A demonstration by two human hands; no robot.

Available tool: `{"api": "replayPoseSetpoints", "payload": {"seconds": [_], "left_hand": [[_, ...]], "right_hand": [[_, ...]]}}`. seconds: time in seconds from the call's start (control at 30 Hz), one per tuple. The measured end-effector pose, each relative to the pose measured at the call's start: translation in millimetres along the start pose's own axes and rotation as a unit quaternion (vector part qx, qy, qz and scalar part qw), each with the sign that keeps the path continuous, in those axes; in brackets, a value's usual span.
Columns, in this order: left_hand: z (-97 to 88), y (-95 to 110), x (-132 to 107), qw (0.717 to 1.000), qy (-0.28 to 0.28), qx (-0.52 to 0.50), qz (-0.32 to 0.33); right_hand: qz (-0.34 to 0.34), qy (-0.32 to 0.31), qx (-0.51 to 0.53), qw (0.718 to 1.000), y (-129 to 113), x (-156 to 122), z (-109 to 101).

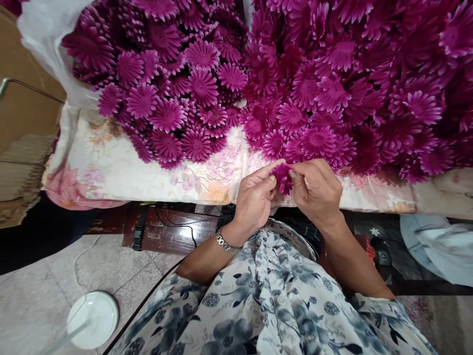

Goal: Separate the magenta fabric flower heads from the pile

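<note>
Between my two hands, just above the table's front edge, is a small magenta artificial flower (282, 178). My left hand (255, 197) pinches its left side between thumb and fingers; a metal-band watch (223, 240) circles that wrist. From the right, the thumb and fingertips of my right hand (318, 190) grip the flower's petals. Beyond the hands lies a wide heap of loose magenta flower pieces (332, 93). To its left, stacked magenta petal layers (166, 116) form another pile. The flower's back and centre are partly hidden by my fingers.
A floral cloth (107, 172) covers the table under the piles. White plastic (48, 39) and cardboard (22, 113) stand at the left. Below are a dark red wooden board (162, 231), a white round base (94, 320) on the floor, and pale grey fabric (436, 246) at right.
</note>
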State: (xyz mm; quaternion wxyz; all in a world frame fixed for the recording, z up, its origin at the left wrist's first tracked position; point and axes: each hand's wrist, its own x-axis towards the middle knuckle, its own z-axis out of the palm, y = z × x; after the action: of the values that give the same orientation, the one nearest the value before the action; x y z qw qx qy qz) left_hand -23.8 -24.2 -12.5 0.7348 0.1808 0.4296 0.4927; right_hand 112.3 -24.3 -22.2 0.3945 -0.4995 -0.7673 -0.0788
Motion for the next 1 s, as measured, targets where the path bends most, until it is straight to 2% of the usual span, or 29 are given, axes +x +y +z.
{"api": "replayPoseSetpoints", "payload": {"seconds": [0.1,0.2,0.27,0.33,0.4,0.47,0.63,0.87,1.0], "left_hand": [[-0.9,0.6,2.1,1.000,0.018,0.003,0.011],[-1.0,1.4,3.7,1.000,0.027,0.000,0.011],[-0.2,1.7,4.0,1.000,0.022,-0.003,0.014],[1.0,1.7,3.6,1.000,0.013,-0.007,0.012],[1.8,1.6,2.5,1.000,0.005,-0.008,-0.001],[1.9,1.4,1.1,1.000,0.000,-0.003,-0.013],[0.2,-0.4,0.2,1.000,-0.009,0.010,-0.012],[-2.2,-4.0,1.0,1.000,0.006,0.001,0.021],[-0.5,-1.1,-0.6,0.999,-0.009,0.013,0.034]], "right_hand": [[0.039,0.074,-0.087,0.993,16.6,8.9,-11.1],[0.073,0.083,-0.153,0.982,27.9,16.9,-22.4],[0.063,0.056,-0.130,0.988,24.2,17.3,-24.5],[0.032,0.009,-0.055,0.998,13.4,13.2,-20.8],[0.016,-0.049,0.019,0.999,1.9,7.2,-13.5],[0.019,-0.084,0.050,0.995,-4.9,2.1,-6.1],[0.014,-0.076,0.040,0.996,-4.5,-2.0,0.6],[0.007,-0.018,0.001,1.000,-4.6,-0.4,-0.4],[0.008,-0.021,0.005,1.000,-4.8,2.2,-2.1]]}}
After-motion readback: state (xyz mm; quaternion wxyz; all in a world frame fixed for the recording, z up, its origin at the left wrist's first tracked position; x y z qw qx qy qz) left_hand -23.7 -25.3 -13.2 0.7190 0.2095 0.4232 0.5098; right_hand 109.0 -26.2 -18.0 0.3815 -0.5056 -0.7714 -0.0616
